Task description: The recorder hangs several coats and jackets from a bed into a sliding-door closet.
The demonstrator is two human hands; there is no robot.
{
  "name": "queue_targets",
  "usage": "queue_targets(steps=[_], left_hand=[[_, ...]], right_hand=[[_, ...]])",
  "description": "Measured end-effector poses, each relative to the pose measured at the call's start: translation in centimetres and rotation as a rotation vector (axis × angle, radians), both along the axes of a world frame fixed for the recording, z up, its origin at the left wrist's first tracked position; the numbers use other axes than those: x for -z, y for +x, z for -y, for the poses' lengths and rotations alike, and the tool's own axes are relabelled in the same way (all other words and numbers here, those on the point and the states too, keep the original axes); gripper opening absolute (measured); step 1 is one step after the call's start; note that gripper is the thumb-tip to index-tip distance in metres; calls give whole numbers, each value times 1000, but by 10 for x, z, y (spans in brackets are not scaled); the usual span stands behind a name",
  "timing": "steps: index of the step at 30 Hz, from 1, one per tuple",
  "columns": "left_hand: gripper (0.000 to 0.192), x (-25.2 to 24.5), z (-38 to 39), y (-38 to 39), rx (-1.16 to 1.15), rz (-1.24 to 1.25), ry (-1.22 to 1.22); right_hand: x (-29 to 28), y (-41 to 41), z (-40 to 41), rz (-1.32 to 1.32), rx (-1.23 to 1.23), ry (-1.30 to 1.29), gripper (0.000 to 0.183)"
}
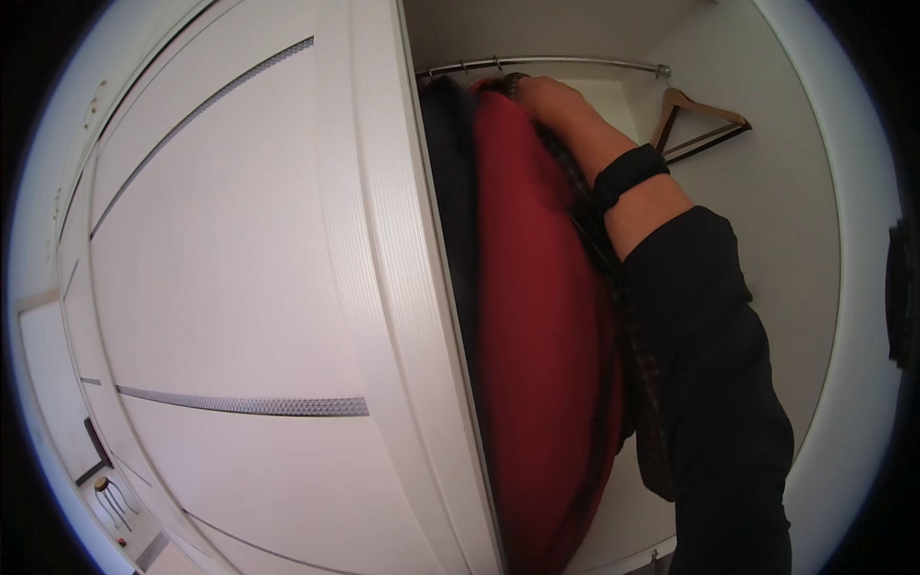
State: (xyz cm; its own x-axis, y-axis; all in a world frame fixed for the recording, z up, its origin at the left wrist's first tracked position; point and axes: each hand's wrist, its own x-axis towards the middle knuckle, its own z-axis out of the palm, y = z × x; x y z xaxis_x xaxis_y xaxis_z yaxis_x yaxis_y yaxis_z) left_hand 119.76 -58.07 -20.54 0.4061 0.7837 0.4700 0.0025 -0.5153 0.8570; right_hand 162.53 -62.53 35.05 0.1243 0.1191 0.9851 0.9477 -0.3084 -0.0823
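My right hand (539, 93) reaches up into a wardrobe, at the top of the hanging clothes just under a metal rail (575, 60). Its fingers are hidden behind the wrist and the cloth, so its grip does not show. By it hang a red garment (539, 287), a dark plaid garment (650, 431) partly behind my forearm, and a dark garment (453, 180) on the left. Hanger hooks (497, 63) show on the rail. My left hand is out of view.
A white sliding door (237, 251) with patterned strips covers the wardrobe's left part. A wooden hanger (708, 108) hangs at the rail's right end, near the side wall (776, 237). A stool (104, 485) stands far off at lower left.
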Motion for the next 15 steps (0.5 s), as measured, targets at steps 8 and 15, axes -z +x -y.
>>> queue_targets(steps=[8, 15], left_hand=[[24, -5, -39, -75, 178, -87, -39], [22, 8, -53, -125, 416, -205, 38]], right_hand=[[42, -89, -6, -80, 27, -91, 35], [231, -166, 51, -137, 124, -41, 36]])
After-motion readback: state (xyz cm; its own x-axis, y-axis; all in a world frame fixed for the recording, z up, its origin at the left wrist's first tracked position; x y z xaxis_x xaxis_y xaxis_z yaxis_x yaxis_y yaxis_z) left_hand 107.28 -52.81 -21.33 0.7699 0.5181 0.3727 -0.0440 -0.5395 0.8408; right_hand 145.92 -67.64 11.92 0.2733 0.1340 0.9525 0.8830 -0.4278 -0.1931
